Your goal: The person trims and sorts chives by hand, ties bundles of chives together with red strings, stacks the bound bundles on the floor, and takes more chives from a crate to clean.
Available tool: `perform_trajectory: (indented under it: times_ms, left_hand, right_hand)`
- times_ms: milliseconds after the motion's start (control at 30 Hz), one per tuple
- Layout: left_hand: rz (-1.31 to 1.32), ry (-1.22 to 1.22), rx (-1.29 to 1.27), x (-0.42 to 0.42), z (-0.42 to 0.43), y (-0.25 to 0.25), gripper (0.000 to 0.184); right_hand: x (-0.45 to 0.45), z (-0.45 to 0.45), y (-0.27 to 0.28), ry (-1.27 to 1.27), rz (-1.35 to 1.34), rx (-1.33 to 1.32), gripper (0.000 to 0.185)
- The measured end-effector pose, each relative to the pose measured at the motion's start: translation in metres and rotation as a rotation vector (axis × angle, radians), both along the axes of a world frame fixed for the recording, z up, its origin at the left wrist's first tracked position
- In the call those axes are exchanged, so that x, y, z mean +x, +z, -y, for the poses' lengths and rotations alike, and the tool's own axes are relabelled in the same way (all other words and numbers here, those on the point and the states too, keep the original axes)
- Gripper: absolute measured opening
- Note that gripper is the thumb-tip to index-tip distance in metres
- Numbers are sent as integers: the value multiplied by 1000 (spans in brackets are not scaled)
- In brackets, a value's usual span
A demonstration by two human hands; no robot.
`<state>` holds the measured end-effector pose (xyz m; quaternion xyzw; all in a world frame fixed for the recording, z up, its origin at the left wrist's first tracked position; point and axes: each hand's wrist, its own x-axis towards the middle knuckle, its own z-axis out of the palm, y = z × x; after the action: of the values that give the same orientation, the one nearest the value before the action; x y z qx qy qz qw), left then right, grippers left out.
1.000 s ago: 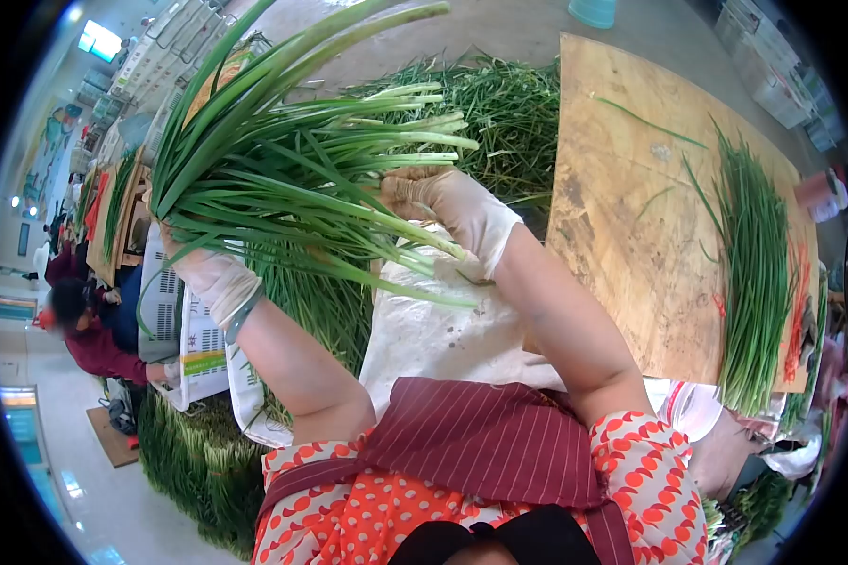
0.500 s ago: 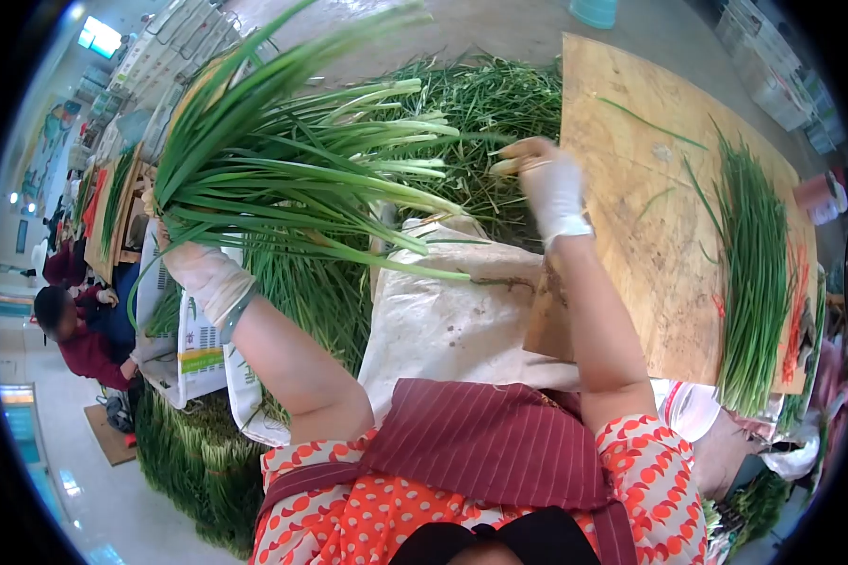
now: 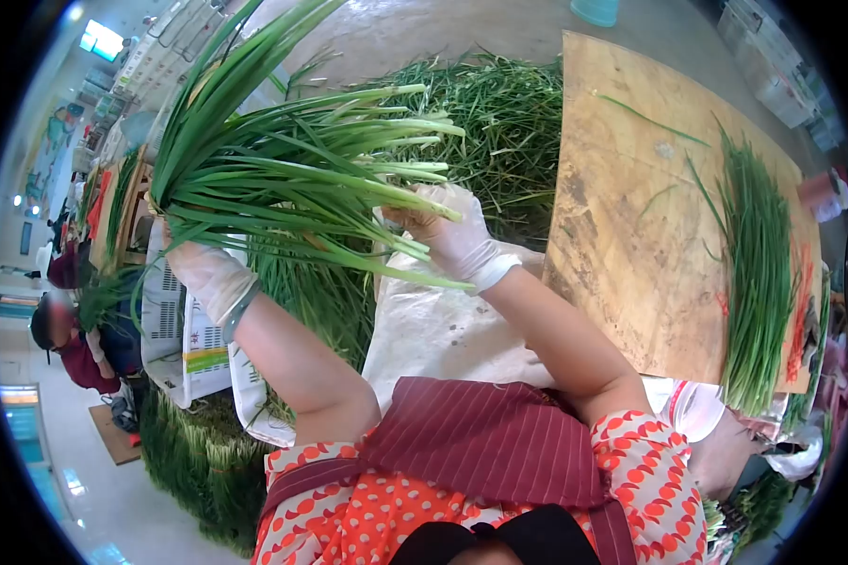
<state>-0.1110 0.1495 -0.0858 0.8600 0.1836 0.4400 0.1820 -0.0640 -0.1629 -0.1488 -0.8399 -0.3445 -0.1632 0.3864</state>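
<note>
A loose bunch of garlic chives (image 3: 283, 174) fans out in front of me, with pale stem ends pointing right and green leaves bending up and over at the left. My left hand (image 3: 207, 273), in a thin whitish glove, is closed round the leafy part at the left; the leaves partly cover its fingers. My right hand (image 3: 452, 231), gloved too, is at the lower pale stem ends with its fingers curled on them. How many stems it pinches I cannot tell. Below my right hand lies a whitish cloth (image 3: 443, 325) with dirt marks.
A wooden board (image 3: 622, 235) on the right bears a neat chive bundle (image 3: 758, 273) and red ties (image 3: 801, 311). Behind the cloth is a heap of loose green leaves (image 3: 499, 132). White crates (image 3: 203, 330) and standing chives (image 3: 198, 461) are at left, near another person (image 3: 85, 363).
My right hand has come left and down from above the leaf heap to the stem ends of the bunch. My left hand still holds the bunch in about the same place.
</note>
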Motion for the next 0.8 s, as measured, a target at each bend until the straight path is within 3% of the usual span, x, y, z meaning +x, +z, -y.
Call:
perform_trajectory:
  times_ms: [67, 100, 200, 267, 367, 433, 500, 533, 633, 800]
  left_hand:
    - [-19, 8, 53, 0, -6, -2, 22]
    - [-34, 14, 87, -1, -7, -2, 22]
    - [-104, 52, 227, 1, -10, -5, 22]
    - [-175, 89, 362, 3, -15, -6, 22]
    - [-279, 129, 510, 5, -25, -7, 21]
    - [-279, 121, 516, 6, -27, -9, 21]
    - [-245, 90, 494, 6, -29, -11, 21]
    - [-232, 86, 483, 6, -27, -12, 21]
    - [-168, 68, 401, 6, -15, -13, 20]
    - [-100, 40, 234, 8, -14, -12, 19]
  right_hand:
    - [-5, 0, 8, -2, -275, 94, 31]
    - [-4, -3, 2, -2, -275, 93, 31]
    - [-3, -7, -2, 128, -434, 552, 19]
    - [-2, -2, 15, 99, -993, 989, 16]
    - [9, 14, 19, 42, -1098, 1005, 15]
    - [14, 18, 5, 55, -1059, 948, 17]
    - [10, 19, 1, 143, -733, 758, 19]
    - [6, 17, 4, 86, -520, 505, 22]
    - [-6, 14, 14, 22, -368, 326, 37]
    - [-5, 14, 10, 1, -173, 337, 32]
